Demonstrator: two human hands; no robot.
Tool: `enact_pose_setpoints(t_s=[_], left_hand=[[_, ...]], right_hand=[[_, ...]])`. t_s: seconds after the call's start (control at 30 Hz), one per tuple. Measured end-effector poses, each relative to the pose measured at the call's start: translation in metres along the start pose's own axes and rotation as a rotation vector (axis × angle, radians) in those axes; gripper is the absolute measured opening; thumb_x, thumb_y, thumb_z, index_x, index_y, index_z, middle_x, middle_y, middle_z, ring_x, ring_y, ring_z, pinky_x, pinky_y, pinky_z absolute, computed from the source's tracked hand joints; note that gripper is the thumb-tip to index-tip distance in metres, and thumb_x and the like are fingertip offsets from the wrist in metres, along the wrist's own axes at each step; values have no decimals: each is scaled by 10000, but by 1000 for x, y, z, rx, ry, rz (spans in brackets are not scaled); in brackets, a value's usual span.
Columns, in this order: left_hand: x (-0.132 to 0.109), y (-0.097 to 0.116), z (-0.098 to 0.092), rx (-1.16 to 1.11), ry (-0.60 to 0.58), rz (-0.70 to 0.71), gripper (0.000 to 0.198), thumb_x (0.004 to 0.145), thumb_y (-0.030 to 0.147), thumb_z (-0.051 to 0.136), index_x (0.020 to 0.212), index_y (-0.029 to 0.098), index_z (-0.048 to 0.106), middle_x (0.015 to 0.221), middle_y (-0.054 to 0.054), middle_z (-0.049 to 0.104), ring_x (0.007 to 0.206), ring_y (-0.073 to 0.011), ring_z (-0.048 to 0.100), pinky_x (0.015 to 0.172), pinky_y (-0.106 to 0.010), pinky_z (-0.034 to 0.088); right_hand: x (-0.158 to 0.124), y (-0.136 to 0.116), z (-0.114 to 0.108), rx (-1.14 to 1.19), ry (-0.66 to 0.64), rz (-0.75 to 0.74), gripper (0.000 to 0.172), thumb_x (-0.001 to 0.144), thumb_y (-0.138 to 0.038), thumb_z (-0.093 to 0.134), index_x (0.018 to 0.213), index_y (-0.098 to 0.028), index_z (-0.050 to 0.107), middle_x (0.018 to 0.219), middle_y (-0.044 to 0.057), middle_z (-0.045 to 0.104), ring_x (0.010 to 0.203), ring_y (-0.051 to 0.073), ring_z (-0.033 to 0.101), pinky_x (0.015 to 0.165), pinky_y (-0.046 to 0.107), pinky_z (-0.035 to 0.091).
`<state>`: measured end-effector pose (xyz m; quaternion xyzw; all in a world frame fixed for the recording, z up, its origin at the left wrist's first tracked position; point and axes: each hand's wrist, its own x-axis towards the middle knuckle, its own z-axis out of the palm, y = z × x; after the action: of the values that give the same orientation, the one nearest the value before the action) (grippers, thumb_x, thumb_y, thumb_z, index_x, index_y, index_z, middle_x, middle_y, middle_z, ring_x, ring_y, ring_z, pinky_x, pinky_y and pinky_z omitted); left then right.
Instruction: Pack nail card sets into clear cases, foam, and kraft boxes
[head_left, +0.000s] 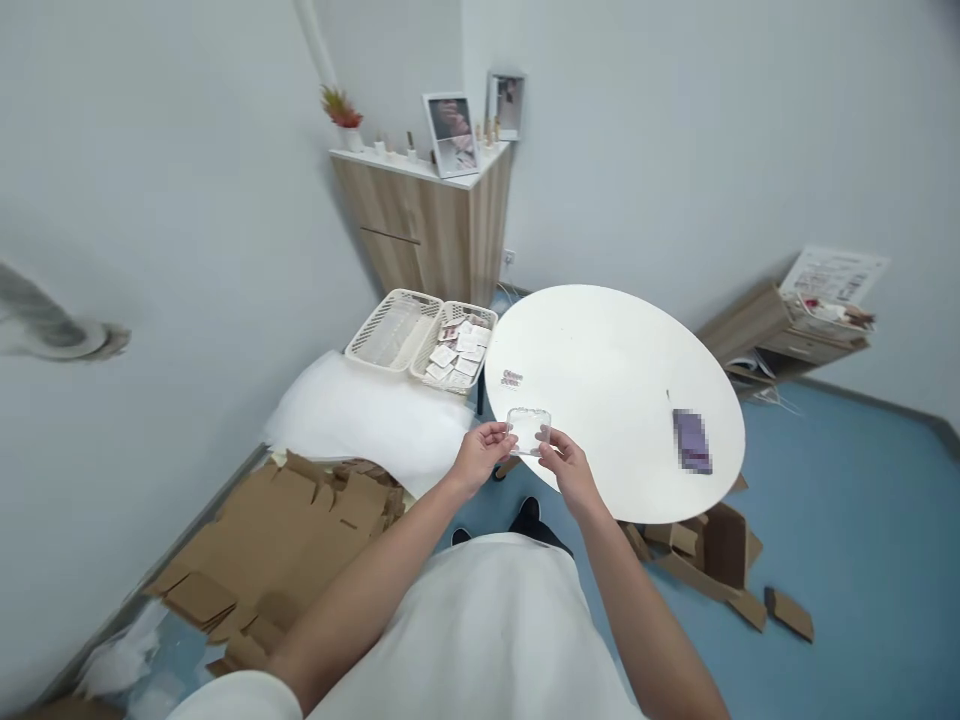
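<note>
Between my two hands I hold a clear plastic box (529, 428), small and squarish, over the near left edge of the round white table (600, 340). My left hand (482, 455) pinches its left side, thumb toward the lower corner. On the opposite side, my right hand (568, 468) grips it with thumb and fingers. Whether anything lies inside the box is too faint to tell. Just beyond it on the tabletop lies a small set of pinkish pieces (511, 378), too small to name.
A basket of clear plastic pieces (394, 330) and a basket of small white packets (459, 350) stand left of the table. A blurred purple item (691, 440) lies on its right. Flattened cardboard (292, 530) and an open carton (720, 550) are on the floor.
</note>
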<state>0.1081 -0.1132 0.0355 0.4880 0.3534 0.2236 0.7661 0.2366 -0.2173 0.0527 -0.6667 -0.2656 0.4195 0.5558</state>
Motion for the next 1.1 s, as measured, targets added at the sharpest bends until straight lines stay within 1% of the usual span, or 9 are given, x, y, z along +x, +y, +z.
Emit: enact_pose_setpoints(t_s=[0.23, 0.4, 0.5, 0.6, 0.7, 0.8, 0.9, 1.03, 1.1], left_hand=[[33, -29, 74, 84, -116, -106, 419, 685, 362, 654, 1026, 148, 537, 880, -71, 627, 763, -127, 599, 669, -246, 457], [52, -44, 127, 335, 12, 68, 435, 708, 359, 619, 1087, 176, 505, 1004, -81, 555, 839, -137, 567, 705, -266, 451], [56, -44, 157, 389, -63, 164, 400, 706, 368, 623, 1056, 189, 545, 1026, -81, 546, 902, -155, 547, 750, -289, 451], [58, -41, 186, 323, -155, 120, 413, 709, 360, 629, 1077, 192, 549, 1091, -96, 539, 926, -171, 552, 780, -317, 456], [60, -42, 209, 215, -206, 52, 440, 722, 365, 624, 1113, 186, 532, 1117, -98, 543, 912, -177, 574, 813, -332, 450], [67, -47, 218, 162, -172, 5, 402, 750, 406, 587, 1077, 175, 551, 1057, -88, 581, 913, -181, 580, 817, -327, 449], [76, -50, 214, 149, -76, -73, 405, 771, 439, 550, 1080, 178, 542, 1060, -96, 585, 916, -177, 578, 790, -324, 461], [88, -43, 200, 146, -130, -189, 450, 763, 458, 556, 1124, 192, 521, 1083, -113, 590, 841, -159, 607, 772, -333, 464], [91, -38, 196, 176, -205, -254, 459, 755, 454, 570, 1128, 190, 529, 1084, -122, 597, 836, -164, 615, 780, -339, 460]], right_hand=[[-11, 18, -67, 140, 246, 30, 483, 635, -395, 633, 1060, -182, 548, 944, 72, 620, 778, 161, 598, 762, 343, 457], [-3, 25, -118, 135, 419, -47, 366, 617, -349, 653, 920, -171, 549, 791, 35, 605, 708, 145, 576, 699, 314, 470], [5, 27, -146, 9, 499, -93, 304, 640, -329, 631, 888, -179, 539, 764, 21, 589, 683, 143, 560, 657, 306, 474], [7, 26, -168, -182, 513, -189, 241, 685, -298, 585, 899, -193, 546, 814, 32, 587, 739, 160, 554, 675, 321, 471], [7, 25, -179, -371, 458, -352, 238, 734, -265, 529, 965, -209, 551, 888, 55, 572, 809, 183, 535, 718, 353, 464], [7, 27, -182, -487, 324, -484, 335, 739, -232, 520, 1073, -223, 535, 947, 76, 549, 885, 210, 521, 769, 385, 457], [9, 35, -184, -492, 237, -522, 373, 728, -237, 544, 1101, -245, 538, 1013, 84, 528, 947, 224, 513, 805, 400, 455], [16, 46, -197, -328, 417, -364, 363, 725, -329, 575, 1076, -240, 544, 1092, 96, 508, 1014, 245, 500, 837, 432, 439], [20, 49, -207, -163, 395, -195, 434, 719, -389, 581, 1118, -238, 501, 1120, 96, 509, 961, 232, 539, 808, 428, 453]])
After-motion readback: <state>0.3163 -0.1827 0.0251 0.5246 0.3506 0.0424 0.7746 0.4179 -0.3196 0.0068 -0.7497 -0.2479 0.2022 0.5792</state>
